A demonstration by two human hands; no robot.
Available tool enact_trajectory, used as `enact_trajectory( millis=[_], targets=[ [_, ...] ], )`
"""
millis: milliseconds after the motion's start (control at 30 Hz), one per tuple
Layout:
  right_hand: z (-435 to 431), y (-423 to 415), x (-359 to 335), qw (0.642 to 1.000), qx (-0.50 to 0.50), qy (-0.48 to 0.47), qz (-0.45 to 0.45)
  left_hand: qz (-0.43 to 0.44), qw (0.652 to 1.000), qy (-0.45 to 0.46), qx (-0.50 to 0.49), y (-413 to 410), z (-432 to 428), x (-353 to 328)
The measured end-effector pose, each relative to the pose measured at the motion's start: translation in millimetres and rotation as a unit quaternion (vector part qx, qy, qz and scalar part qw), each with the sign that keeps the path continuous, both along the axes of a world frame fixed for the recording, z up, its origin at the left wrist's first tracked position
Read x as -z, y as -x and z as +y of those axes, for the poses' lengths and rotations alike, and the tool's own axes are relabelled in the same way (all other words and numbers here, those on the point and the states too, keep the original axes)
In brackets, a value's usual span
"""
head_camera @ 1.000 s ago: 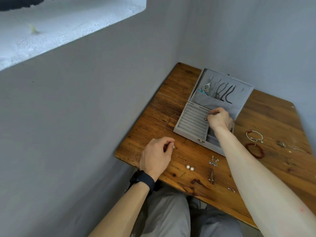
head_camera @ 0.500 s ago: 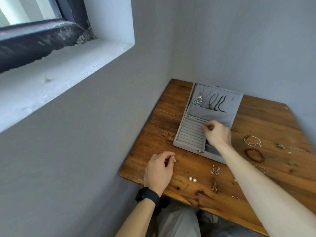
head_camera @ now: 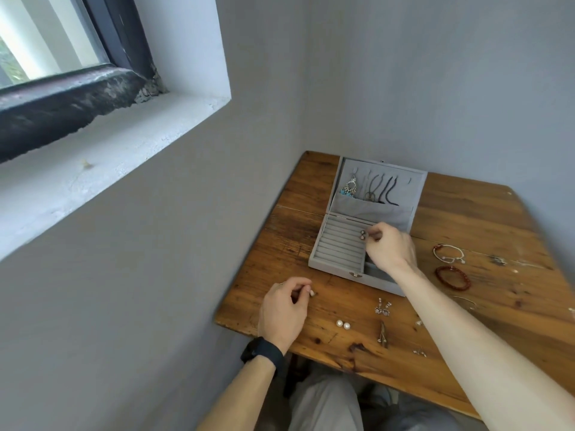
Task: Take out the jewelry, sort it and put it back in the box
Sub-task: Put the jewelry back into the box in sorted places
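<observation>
**Both hands busy with small earrings at the open box**

The grey jewelry box (head_camera: 329, 268) sits open at the far left part of the wooden table (head_camera: 497, 219), near the corner of the room. Its long axis runs across the table, left to right and a little skewed. Its latch faces the person, and its lid (head_camera: 417, 194) stands up at the back, tilted away toward the wall. The padded ring rows (head_camera: 339, 244) fill the left compartment, their ridges lying parallel to that long side. Dark necklaces (head_camera: 384, 192) and a silver pendant (head_camera: 351, 185) hang in the lid above its pocket.

The right hand (head_camera: 390, 248) reaches in from the right with the forearm stretched across the table and the knuckles up. Its thumb and forefinger are closed on a small round stud (head_camera: 362, 235), right at the inner end of the ring rows.

The left hand (head_camera: 284, 309), with a black wristband (head_camera: 263, 353) behind it, rests on the near left edge of the table. Its fingers are curled, pinching a small pale piece (head_camera: 312, 293) that I can't make out clearly.

On the wood between the forearms lie two pearl studs (head_camera: 343, 324) side by side, a pair of drop earrings (head_camera: 382, 307) and a long thin earring (head_camera: 382, 332). A white bracelet (head_camera: 449, 254) and a red bead bracelet (head_camera: 452, 277) lie to the right of the box.
</observation>
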State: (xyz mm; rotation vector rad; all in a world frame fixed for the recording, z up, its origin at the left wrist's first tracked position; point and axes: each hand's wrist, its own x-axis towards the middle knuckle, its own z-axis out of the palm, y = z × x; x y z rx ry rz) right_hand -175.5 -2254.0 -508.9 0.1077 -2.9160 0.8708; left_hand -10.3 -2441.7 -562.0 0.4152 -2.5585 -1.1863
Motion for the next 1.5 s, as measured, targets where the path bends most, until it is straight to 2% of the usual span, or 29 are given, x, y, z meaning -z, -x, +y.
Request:
enact_trajectory(
  millis=[100, 167, 267, 367, 500, 700, 833, 1033, 1300, 1500],
  targets=[
    [19.3, -20.5, 9.1, 0.994, -0.036, -0.058, 0.090, -0.009, 0.998, -0.053, 0.041, 7.8, -10.0, -6.5],
    [33.3, -29.8, 17.6, 0.985, -0.052, -0.120, 0.114, -0.007, 0.995, -0.048, 0.083, 17.9, -14.2, -19.0],
    [45.4, -33.4, 28.1, 0.981, -0.070, -0.174, 0.043, -0.006, 0.990, -0.015, 0.142, 44.6, -11.1, -47.5],
    [46.2, -32.9, 39.7, 0.982, -0.084, -0.170, -0.024, -0.036, 0.979, 0.033, 0.196, 79.5, -0.7, -72.8],
    [45.6, -33.9, 48.6, 0.985, -0.084, -0.151, -0.017, -0.099, 0.966, 0.012, 0.238, 120.3, 13.8, -84.3],
    [46.1, -35.0, 53.5, 0.989, -0.083, -0.125, 0.005, -0.147, 0.958, 0.064, 0.238, 165.5, 25.8, -78.2],
    [46.2, -35.2, 55.4, 0.990, -0.081, -0.112, 0.022, -0.143, 0.952, 0.134, 0.236, 190.1, 32.7, -76.0],
    [45.6, -36.8, 53.9, 0.992, -0.083, -0.087, 0.032, -0.148, 0.943, 0.181, 0.238, 211.7, 42.2, -69.2],
    [46.0, -36.9, 52.7, 0.993, -0.084, -0.078, 0.028, -0.166, 0.935, 0.216, 0.225, 222.5, 49.1, -68.7],
    [45.7, -36.7, 51.8, 0.992, -0.088, -0.093, 0.018, -0.135, 0.949, 0.208, 0.196, 220.4, 50.7, -62.3]
  ],
)
